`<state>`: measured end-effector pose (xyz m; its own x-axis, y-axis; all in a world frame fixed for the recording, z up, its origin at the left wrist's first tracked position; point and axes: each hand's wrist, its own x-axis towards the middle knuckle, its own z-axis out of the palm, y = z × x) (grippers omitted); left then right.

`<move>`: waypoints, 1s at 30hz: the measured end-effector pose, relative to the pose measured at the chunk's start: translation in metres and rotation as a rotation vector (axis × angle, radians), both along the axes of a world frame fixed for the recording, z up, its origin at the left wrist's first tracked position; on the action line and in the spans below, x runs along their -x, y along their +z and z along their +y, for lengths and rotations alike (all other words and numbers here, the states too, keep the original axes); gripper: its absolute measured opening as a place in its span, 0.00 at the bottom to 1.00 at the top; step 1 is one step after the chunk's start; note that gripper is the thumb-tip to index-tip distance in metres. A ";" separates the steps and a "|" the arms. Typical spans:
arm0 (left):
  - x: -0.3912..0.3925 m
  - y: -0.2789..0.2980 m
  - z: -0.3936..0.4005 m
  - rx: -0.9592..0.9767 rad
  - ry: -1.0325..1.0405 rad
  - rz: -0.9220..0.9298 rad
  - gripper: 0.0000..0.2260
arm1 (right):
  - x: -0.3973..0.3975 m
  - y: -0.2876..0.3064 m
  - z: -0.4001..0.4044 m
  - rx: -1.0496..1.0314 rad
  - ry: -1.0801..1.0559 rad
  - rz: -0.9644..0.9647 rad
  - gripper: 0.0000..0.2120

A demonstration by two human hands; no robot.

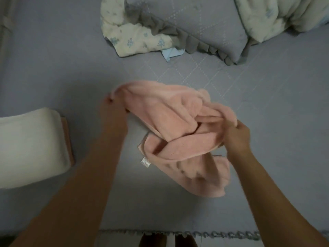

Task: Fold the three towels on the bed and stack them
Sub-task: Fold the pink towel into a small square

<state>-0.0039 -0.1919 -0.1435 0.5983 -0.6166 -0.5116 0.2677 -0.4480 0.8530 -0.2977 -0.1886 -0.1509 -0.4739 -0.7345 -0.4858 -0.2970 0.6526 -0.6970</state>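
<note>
Lying at the far left edge of the bed (pixel 53 68), a folded white towel (pixel 30 147) sits on top of a folded brownish-pink towel (pixel 68 139), of which only a thin strip shows along the white one's right side. To their right, the left hand (pixel 114 106) pinches one corner of a crumpled pink towel (pixel 178 132), the fingers blurred but closed on the cloth. The towel hangs bunched between the two hands near the middle of the grey quilted cover, its lower part resting on the bed, with a small white label (pixel 145 161) showing at its near left edge. The right hand (pixel 236 134) grasps the towel's right side, fingers curled round a fold. Farther off, a floral quilt (pixel 135 40) lies rumpled, with a light blue cloth (pixel 171 53) peeking from under it, beside a grey ruffled pillow (pixel 195 27). Another heap of floral bedding (pixel 277 15) fills the far right corner.
</note>
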 end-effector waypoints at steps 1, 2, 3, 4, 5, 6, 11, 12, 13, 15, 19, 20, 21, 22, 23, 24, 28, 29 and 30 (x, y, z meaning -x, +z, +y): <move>-0.017 0.010 -0.012 0.066 0.028 0.036 0.06 | 0.014 0.003 -0.005 0.015 -0.041 -0.007 0.09; -0.031 0.018 -0.026 0.101 0.019 0.019 0.06 | 0.025 0.003 -0.011 0.008 -0.071 -0.021 0.07; -0.041 0.022 -0.041 0.101 -0.003 -0.018 0.05 | 0.033 0.002 -0.018 -0.012 -0.087 -0.043 0.06; -0.046 0.020 -0.057 0.071 -0.027 -0.041 0.04 | 0.039 -0.004 -0.023 -0.041 -0.088 -0.059 0.04; -0.045 0.015 -0.069 0.015 -0.071 -0.038 0.04 | 0.042 -0.012 -0.028 -0.076 -0.076 -0.052 0.04; -0.039 0.008 -0.076 -0.055 -0.139 -0.016 0.04 | 0.043 -0.021 -0.030 -0.115 -0.058 -0.024 0.07; 0.013 -0.057 -0.023 -0.459 -0.545 -0.168 0.25 | 0.018 -0.042 -0.009 -0.204 0.005 0.215 0.31; 0.024 -0.068 0.002 -0.443 -0.583 -0.235 0.25 | 0.007 -0.038 0.001 -0.103 0.078 0.273 0.31; 0.035 -0.073 0.026 -0.406 -0.591 -0.256 0.19 | -0.004 -0.033 0.014 0.011 0.163 0.322 0.29; 0.051 -0.080 0.072 -0.399 -0.577 -0.215 0.10 | -0.026 -0.025 0.042 0.146 0.334 0.349 0.23; 0.070 -0.070 0.139 -0.431 -0.570 -0.161 0.11 | -0.052 -0.023 0.096 -0.142 0.631 0.166 0.24; 0.076 -0.061 0.150 -0.427 -0.552 -0.128 0.16 | -0.052 -0.024 0.105 -0.227 0.678 0.122 0.28; 0.082 -0.051 0.159 -0.425 -0.536 -0.095 0.20 | -0.051 -0.023 0.113 -0.300 0.699 0.040 0.31; 0.089 -0.043 0.168 -0.428 -0.542 -0.073 0.20 | -0.049 -0.022 0.119 -0.354 0.696 -0.093 0.33; 0.097 -0.035 0.177 -0.431 -0.570 -0.068 0.18 | -0.048 -0.020 0.124 -0.404 0.698 -0.238 0.34; 0.106 -0.030 0.185 -0.442 -0.637 -0.105 0.16 | -0.047 -0.017 0.127 -0.430 0.721 -0.359 0.34; 0.160 -0.016 0.209 -0.282 -0.943 -0.346 0.10 | -0.030 -0.007 0.135 -0.254 0.709 -0.328 0.20; 0.173 -0.011 0.213 -0.179 -0.977 -0.311 0.08 | -0.020 -0.003 0.133 -0.187 0.636 -0.263 0.12; 0.185 -0.008 0.217 -0.102 -1.003 -0.227 0.04 | -0.006 0.001 0.130 -0.130 0.554 -0.223 0.09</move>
